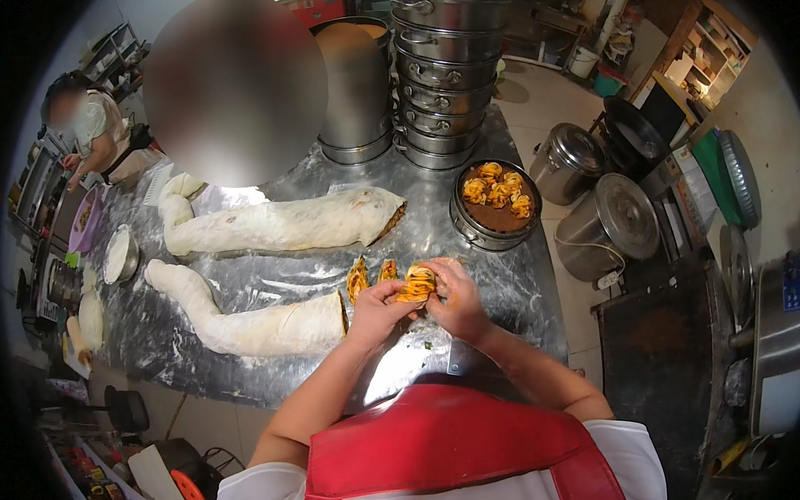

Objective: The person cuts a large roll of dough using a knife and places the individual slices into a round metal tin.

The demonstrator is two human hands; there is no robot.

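Note:
Both hands hold one cut piece of filled dough roll [416, 284], with orange and green filling between thin layers. My left hand [377, 308] pinches its lower left side; my right hand [456, 294] curls around its right side. Left of the piece, two cut slices [357, 279] stand on the metal table [295, 277]. Beside them lies a long filled dough roll [270, 330], its cut end facing the slices. A second dough roll [287, 222] stretches behind it. At the right, a round steamer basket [495, 242] holds several shaped rolls [498, 192] on a brown liner.
A tall stack of steel steamers [441, 106] rises at the back. By my right forearm lies a flat metal blade [454, 357]. At left are a flour bowl [129, 259], a purple basin [87, 221] and a co-worker [102, 138]. Lidded pots [598, 243] stand right. Blurring hides the far left.

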